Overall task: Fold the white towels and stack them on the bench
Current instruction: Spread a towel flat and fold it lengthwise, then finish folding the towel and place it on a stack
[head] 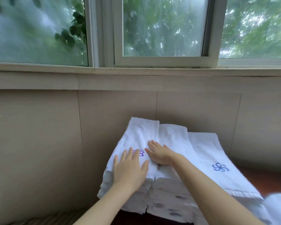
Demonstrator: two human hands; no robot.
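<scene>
the folded top towel [141,143] is pressed flat on the tall stack of white towels [161,197] on the bench [272,181] by the left hand [130,169] and the right hand [159,153], both laid palm down with fingers straight and spread, nothing being gripped. the cloth is judged soft, light and limp, so it is likely to sag and slide on the layers beneath the palms. it is best taken at the folded edges just outside the fingertips, with the stack steadied from above.

2 bare forearms [209,184], no sleeves, slender fingers [130,153].
</scene>
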